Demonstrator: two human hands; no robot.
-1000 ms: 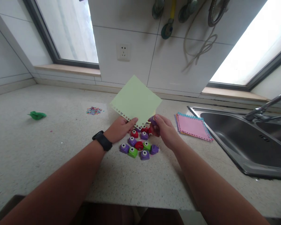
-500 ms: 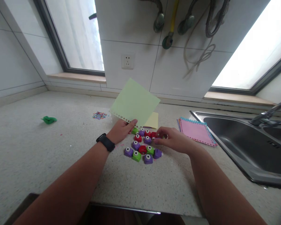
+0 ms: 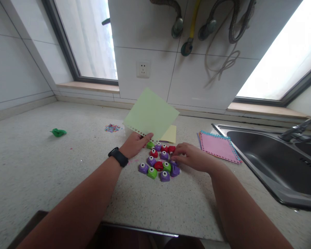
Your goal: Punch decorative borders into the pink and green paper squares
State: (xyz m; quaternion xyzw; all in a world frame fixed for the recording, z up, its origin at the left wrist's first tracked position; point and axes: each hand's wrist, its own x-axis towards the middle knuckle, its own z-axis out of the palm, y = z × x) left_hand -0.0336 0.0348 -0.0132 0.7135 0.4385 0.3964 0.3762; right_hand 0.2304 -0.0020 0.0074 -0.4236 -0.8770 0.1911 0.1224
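My left hand, wearing a black watch, is closed on the lower edge of a light green sheet of paper, thumb on top. The sheet is held up at a tilt, with a row of small punched holes along its lower left edge. My right hand is at the right side of a cluster of small paper punches, its fingers closed about a purple paper punch that they partly hide. Red, green and purple punches stand around it, among them a green paper punch and a red paper punch.
A stack of coloured sheets with a pink one on top lies beside the steel sink. A yellow sheet lies behind the punches. Paper confetti and a crumpled green piece are on the left counter.
My right hand has shifted slightly down, and a purple punch now shows under its fingertips by the cluster's right edge. My left hand keeps holding the green sheet. The view has moved slightly.
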